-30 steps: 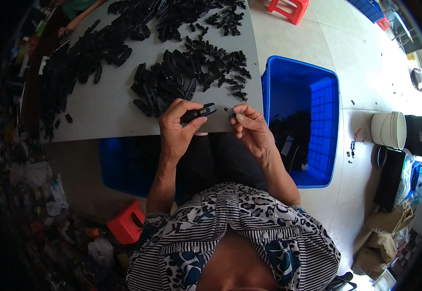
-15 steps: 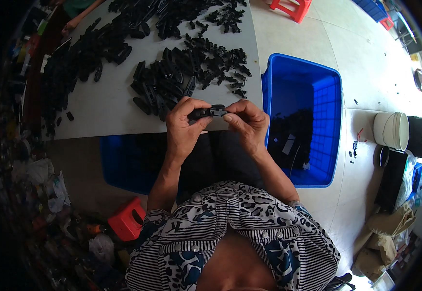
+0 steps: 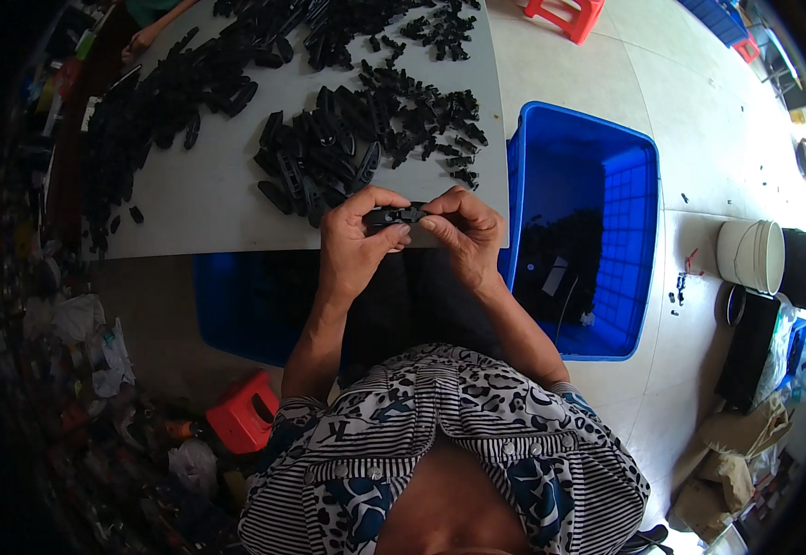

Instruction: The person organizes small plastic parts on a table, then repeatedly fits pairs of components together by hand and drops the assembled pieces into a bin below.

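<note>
Table (image 3: 204,208): grey, black parts (image 3: 315,153) heaped | floor (image 3: 699,139): tiled, blue bin (image 3: 629,245) | hands (image 3: 347,245) (image 3: 471,239): both pinching black piece (image 3: 384,217)

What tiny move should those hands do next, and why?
Perhaps the right hand should push gently toward the left hand. The left hand holds a black part, and the right hand's fingers pinch at its right end. Whether anything there is fully joined is too small to tell.

A grey table (image 3: 201,208) bears heaped black parts (image 3: 327,159)
</note>
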